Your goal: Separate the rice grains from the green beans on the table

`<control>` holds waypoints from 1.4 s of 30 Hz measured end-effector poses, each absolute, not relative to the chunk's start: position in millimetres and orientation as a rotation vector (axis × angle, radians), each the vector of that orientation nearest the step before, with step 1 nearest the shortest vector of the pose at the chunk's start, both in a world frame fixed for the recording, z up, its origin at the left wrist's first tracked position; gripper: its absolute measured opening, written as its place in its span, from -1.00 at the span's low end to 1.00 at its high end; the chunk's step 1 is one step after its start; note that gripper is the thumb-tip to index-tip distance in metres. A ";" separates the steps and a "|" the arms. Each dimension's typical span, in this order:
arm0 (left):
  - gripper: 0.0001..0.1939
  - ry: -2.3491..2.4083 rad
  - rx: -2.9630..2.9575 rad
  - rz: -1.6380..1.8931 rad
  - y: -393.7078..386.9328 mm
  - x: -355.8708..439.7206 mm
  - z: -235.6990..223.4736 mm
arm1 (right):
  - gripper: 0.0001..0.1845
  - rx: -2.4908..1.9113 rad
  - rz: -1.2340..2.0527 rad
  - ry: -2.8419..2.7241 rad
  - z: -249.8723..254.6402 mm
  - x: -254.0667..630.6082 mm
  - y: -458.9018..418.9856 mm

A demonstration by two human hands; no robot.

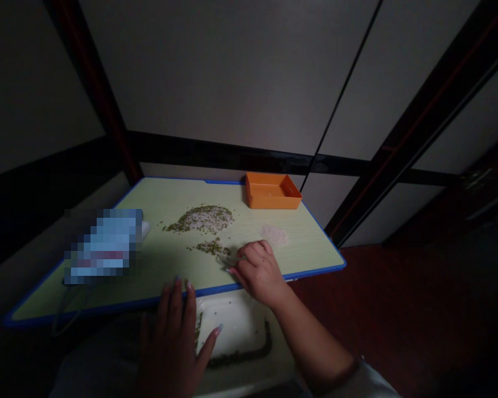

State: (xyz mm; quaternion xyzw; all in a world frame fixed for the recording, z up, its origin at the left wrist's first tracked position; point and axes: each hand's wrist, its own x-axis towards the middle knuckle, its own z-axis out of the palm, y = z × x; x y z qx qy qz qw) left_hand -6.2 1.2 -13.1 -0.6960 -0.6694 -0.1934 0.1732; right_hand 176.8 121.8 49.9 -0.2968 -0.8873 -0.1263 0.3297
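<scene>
My right hand [257, 271] is closed on a thin, see-through piece [227, 258] whose kind I cannot make out. Its tip meets a small pile of green beans [211, 246] on the pale table [166, 260]. Just beyond lies a larger heap [205, 219] of green beans mixed with whitish grains. A separate patch of pale grains [274, 234] sits to the right, close to my right knuckles. With fingers spread, my left hand [174, 337] reaches to the table's blue front edge and holds nothing. Below that edge is a white tray [236, 326] with green beans along its inner sides.
An orange open box [274, 193] stands at the table's back right corner. On the left lies a pixelated bluish flat object [108, 243], with a pale cable hanging near it. Cabinet panels [232, 83] rise directly behind the table.
</scene>
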 end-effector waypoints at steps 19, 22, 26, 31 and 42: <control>-0.27 -1.934 -1.990 -0.570 2.0 -7.0 -16.8 | -0.78 -1.180 -0.398 -2.175 45.8 200.9 135.3; -0.28 -1.924 -1.994 -0.559 3.3 -9.8 -20.1 | -0.81 -1.244 -0.398 -2.163 45.6 201.9 135.5; -0.28 -1.943 -1.995 -0.557 5.1 -10.9 -21.9 | -0.84 -1.328 -0.397 -2.148 46.5 201.5 136.6; -0.27 -1.948 -1.990 -0.560 4.4 -9.3 -19.6 | -0.84 -1.445 -0.389 -2.122 47.8 200.8 140.4; -0.13 -1.745 -2.028 -0.815 14.2 -15.1 -29.1 | -0.84 -1.548 -0.465 -1.875 56.0 203.9 157.9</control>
